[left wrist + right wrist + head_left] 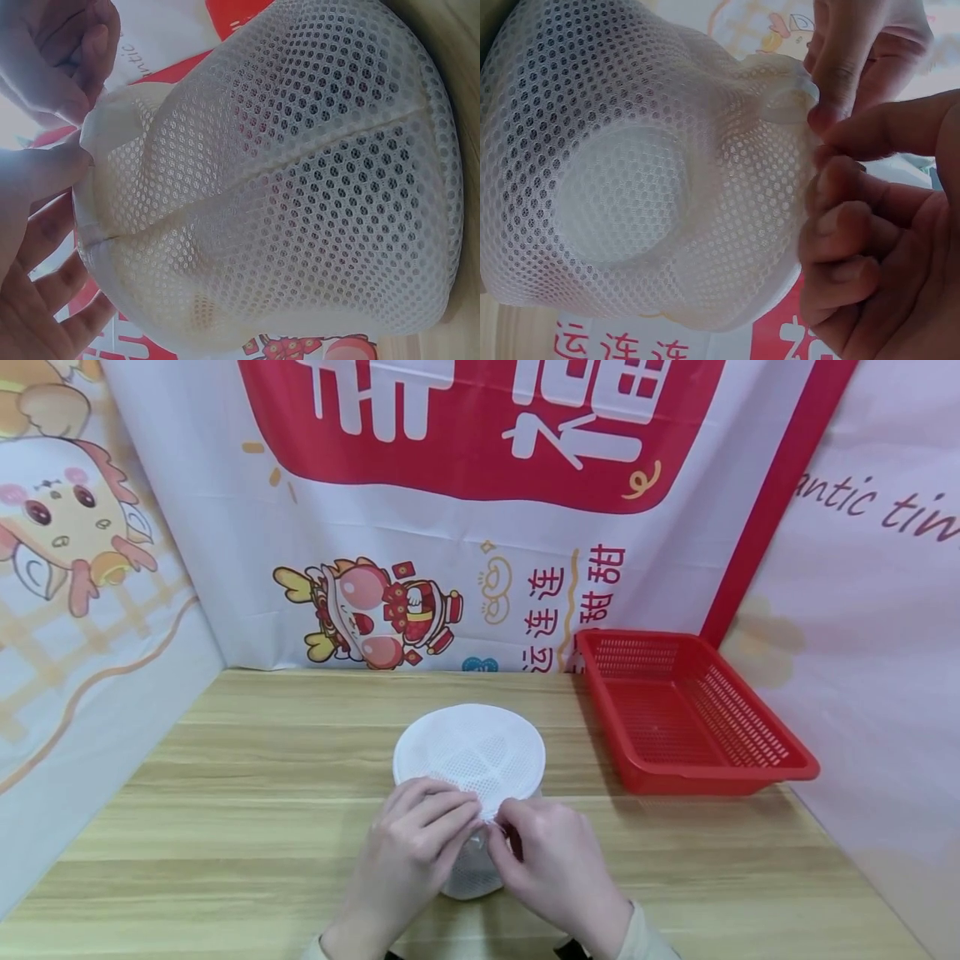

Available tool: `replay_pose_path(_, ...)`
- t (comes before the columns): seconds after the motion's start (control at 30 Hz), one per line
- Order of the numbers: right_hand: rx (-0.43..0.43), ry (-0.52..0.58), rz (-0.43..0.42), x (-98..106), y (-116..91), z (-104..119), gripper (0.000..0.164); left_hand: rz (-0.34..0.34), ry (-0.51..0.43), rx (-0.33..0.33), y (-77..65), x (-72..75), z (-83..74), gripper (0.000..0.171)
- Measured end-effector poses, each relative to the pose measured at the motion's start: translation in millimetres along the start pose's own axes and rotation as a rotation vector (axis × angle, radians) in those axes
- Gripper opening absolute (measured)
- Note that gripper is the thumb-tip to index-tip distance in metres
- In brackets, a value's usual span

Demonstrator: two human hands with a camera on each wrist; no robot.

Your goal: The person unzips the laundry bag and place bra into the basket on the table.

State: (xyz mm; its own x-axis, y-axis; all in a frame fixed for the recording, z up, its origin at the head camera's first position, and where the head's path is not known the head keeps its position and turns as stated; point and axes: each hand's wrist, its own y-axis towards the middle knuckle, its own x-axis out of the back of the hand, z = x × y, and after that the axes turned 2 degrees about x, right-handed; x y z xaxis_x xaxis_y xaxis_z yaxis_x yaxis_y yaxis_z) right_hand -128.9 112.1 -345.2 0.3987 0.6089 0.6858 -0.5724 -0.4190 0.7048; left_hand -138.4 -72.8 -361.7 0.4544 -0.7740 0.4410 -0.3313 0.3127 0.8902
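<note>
Starting at the left side, we see the person's left hand (416, 842), with the thumb and the fingers on two sides of the rim of a rounded, upright bag of white mesh fabric (471, 745), so it is gripping this rim. From this hand, the middle of the bag's round top lies at about 1 o'clock.

The bag stands in the middle, on a table with pale wood grain (225, 827). Its main axis is vertical; its top is circular, so we find no long direction there. The fingertips of both hands meet near 6 o'clock on its rim, and we cannot call one hand nearer than the other.

Next comes the right hand (555, 853): its thumb and bent forefinger pinch the same rim, and the bag's top is at about 11 o'clock from it. How firm the pinch is, we cannot tell.

Farthest right, at about 2 o'clock from the right hand and well apart, there is a red rectangular plastic basket (637, 768).
</note>
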Motion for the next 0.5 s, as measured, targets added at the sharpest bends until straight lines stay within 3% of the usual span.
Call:
replay_pose_path(0.13,-0.01,-0.06,0.016,-2.8,0.0,2.1,0.027,-0.011,0.009,0.012,-0.6,-0.4,-0.6,0.023)
replay_pose_path(0.5,-0.002,-0.082,-0.044,-7.0,-0.2,3.8,0.033,-0.018,0.028,0.029,0.8,1.3,-2.0,0.015)
